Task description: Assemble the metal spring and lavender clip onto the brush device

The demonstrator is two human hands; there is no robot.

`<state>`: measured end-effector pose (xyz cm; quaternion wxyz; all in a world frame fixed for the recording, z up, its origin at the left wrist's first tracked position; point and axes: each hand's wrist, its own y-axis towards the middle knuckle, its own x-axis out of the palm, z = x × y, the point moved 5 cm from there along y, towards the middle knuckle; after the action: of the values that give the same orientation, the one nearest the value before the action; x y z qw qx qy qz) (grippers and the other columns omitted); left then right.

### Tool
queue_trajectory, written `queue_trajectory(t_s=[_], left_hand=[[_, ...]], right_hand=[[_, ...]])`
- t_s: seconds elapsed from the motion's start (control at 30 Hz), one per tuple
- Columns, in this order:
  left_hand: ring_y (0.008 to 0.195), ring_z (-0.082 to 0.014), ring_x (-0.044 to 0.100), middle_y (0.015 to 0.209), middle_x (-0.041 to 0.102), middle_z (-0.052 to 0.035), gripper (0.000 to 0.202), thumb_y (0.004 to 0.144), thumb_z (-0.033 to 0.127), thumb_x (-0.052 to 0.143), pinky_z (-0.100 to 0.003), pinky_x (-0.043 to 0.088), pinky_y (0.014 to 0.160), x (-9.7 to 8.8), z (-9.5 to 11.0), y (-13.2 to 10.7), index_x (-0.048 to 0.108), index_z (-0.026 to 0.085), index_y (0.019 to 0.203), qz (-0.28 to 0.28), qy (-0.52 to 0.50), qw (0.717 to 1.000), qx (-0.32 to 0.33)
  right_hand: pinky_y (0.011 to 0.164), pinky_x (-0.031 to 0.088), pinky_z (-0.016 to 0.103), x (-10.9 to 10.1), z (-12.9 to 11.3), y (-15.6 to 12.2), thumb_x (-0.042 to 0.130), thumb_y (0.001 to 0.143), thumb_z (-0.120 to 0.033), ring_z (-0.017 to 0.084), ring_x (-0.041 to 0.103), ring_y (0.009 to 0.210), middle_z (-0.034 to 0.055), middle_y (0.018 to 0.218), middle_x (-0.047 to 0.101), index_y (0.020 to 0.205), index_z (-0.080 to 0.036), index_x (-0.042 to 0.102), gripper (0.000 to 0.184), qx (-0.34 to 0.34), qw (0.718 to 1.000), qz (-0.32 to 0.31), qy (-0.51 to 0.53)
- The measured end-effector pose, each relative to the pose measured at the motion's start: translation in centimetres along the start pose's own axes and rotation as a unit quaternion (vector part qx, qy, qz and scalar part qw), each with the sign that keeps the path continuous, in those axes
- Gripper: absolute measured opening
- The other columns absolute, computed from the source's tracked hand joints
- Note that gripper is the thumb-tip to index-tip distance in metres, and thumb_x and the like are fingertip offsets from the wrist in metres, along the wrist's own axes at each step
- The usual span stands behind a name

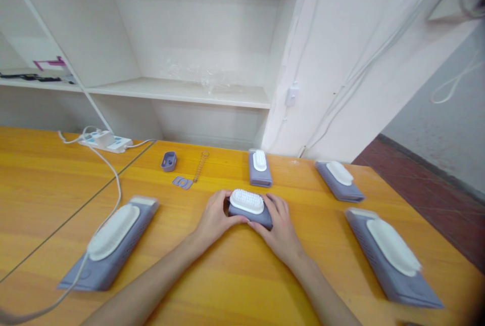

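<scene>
Yellow wooden table (235, 280) fills my view, with white shelving (178, 91) behind it. My left hand (212, 219) and right hand (279, 229) both clasp a purple block (261, 217) with a white bristled top, resting at the table's centre, apart from similar blocks (260, 168) around it.

We had one brush block (248, 208) at centre frame. A second block (109, 242) lay lower left, a third block (392, 258) lower right.
</scene>
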<state>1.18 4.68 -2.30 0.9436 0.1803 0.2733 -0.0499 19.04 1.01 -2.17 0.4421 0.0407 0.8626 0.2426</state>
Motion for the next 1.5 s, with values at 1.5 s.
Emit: queue_trajectory(t_s=[1.5], left_hand=[[0.049,-0.0072,0.039,0.052,0.043,0.0078,0.059,0.049,0.038,0.078,-0.019,0.030,0.047,0.9,-1.2,0.1,0.057,0.013,0.097,-0.005,-0.147,0.984,-0.101]], right_hand=[[0.096,0.036,0.047,0.3,0.3,-0.3,0.061,0.074,-0.033,0.028,0.037,0.113,0.0102,0.120,0.040,0.128,-0.025,0.036,0.060,0.000,1.000,-0.003,0.010]])
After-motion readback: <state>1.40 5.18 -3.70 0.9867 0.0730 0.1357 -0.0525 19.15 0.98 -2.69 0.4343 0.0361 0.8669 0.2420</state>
